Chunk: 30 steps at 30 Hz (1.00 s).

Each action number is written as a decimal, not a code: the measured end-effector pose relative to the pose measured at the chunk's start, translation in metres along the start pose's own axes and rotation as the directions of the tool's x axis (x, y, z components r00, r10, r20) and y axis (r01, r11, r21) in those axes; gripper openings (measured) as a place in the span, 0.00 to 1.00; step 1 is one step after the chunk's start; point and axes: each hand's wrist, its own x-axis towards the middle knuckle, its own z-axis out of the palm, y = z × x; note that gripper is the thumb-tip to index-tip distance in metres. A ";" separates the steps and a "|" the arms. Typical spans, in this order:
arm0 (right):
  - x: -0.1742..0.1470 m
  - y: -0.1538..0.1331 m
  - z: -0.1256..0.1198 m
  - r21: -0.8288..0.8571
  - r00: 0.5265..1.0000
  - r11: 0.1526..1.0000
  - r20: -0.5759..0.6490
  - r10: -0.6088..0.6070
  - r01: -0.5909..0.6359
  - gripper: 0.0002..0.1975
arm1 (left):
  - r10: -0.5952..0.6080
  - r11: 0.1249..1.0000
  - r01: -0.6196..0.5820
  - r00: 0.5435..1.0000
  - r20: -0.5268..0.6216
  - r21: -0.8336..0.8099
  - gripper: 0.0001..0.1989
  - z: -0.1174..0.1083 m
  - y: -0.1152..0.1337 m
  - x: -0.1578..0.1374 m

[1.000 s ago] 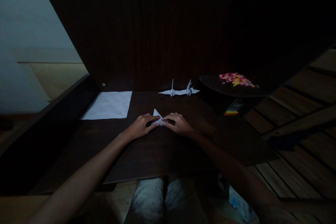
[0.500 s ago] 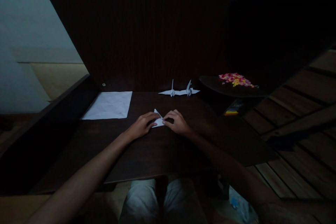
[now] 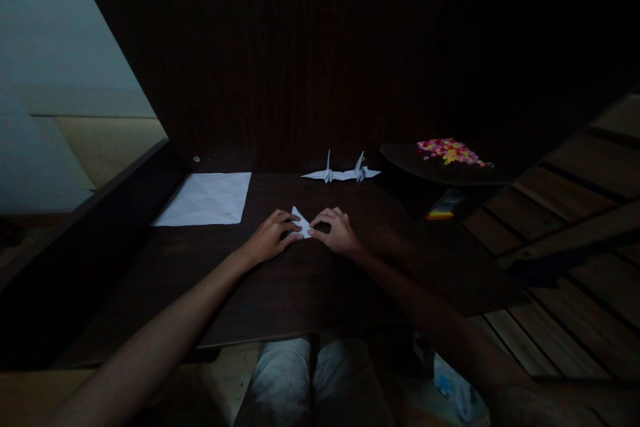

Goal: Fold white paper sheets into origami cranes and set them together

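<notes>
The dark desk (image 3: 240, 300) bears everything in hand, with a small shelf (image 3: 400, 159) at its right end. On its left part lies the sheet (image 3: 207, 199), white, flat and faintly creased; it is not made into any shape, so work on it seems either not begun or only at the creasing stage. Near the middle of the desk, the left hand (image 3: 273, 238) has its thumb and forefinger apart, both tips resting on paper, while the right hand (image 3: 339, 233) has thumb and forefinger brought together on the paper's right corner. A pile (image 3: 450, 152) of pink, red and yellow bits sits on the shelf, well apart from both hands, and nothing shows it in use. At the back of the desk stand the left bird (image 3: 326, 176) and the right bird (image 3: 363, 174), side by side, each of white paper with a raised point; both look finished. Smallest is the folded piece (image 3: 301, 227), between the hands on the desk, a white triangle with one point away from the person. No wing or neck shows on it, so its folding looks partway; how many folds it holds cannot be told.
</notes>
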 end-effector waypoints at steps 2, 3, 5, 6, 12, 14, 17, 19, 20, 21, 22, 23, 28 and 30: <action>-0.001 0.000 0.000 -0.004 1.000 1.000 -0.005 -0.005 0.005 0.06 | -0.010 1.000 0.010 1.000 -0.006 -0.006 0.11 0.001 0.000 0.000; -0.001 0.001 0.001 -0.005 1.000 1.000 -0.008 -0.009 0.009 0.07 | -0.019 1.000 0.019 1.000 -0.008 -0.011 0.10 0.001 0.000 0.000; -0.001 0.002 0.002 -0.007 1.000 1.000 -0.015 -0.020 0.020 0.09 | -0.047 0.998 0.046 0.999 -0.017 -0.035 0.10 0.001 0.002 0.001; -0.001 0.002 0.003 -0.008 1.000 1.000 -0.019 -0.025 0.025 0.09 | -0.063 0.997 0.062 0.998 -0.022 -0.052 0.10 0.001 0.002 0.001; -0.001 0.004 0.004 -0.013 0.999 0.999 -0.028 -0.036 0.036 0.10 | -0.104 0.986 0.098 0.994 -0.039 -0.133 0.16 0.002 0.003 0.003; -0.001 0.004 0.003 -0.011 0.999 0.999 -0.010 -0.054 0.054 0.09 | -0.091 0.988 0.086 0.995 -0.030 -0.130 0.19 0.002 0.002 0.002; -0.003 0.003 0.001 0.010 0.991 0.992 0.043 -0.126 0.126 0.11 | -0.063 0.994 0.062 0.998 -0.007 -0.093 0.22 0.001 0.000 -0.001; -0.003 0.003 -0.001 0.035 0.984 0.986 0.064 -0.165 0.163 0.10 | -0.036 0.998 0.038 0.999 0.024 -0.052 0.24 -0.001 0.000 -0.003; -0.004 0.003 -0.001 0.047 0.982 0.983 0.066 -0.179 0.176 0.08 | -0.024 0.999 0.025 0.999 0.042 -0.029 0.25 -0.002 0.000 -0.004; -0.004 0.004 -0.002 0.058 0.980 0.981 0.062 -0.191 0.187 0.06 | -0.014 1.000 0.015 0.998 0.060 -0.007 0.26 -0.004 0.000 -0.005; -0.004 0.004 -0.002 0.067 0.977 0.977 0.055 -0.206 0.202 0.04 | -0.005 1.000 0.004 0.997 0.078 0.013 0.26 -0.005 0.001 -0.005; -0.003 0.005 -0.003 0.077 0.973 0.972 0.049 -0.227 0.223 0.04 | 0.004 1.000 -0.006 0.996 0.089 0.029 0.26 -0.005 0.001 -0.006; -0.002 0.008 -0.006 0.136 0.941 0.933 0.001 -0.337 0.334 0.06 | 0.031 0.997 -0.037 0.996 0.079 0.069 0.28 -0.006 0.003 -0.006; -0.001 0.009 -0.008 0.153 0.935 0.923 -0.040 -0.352 0.353 0.08 | 0.045 0.997 -0.049 0.997 0.058 0.066 0.28 -0.005 0.003 -0.006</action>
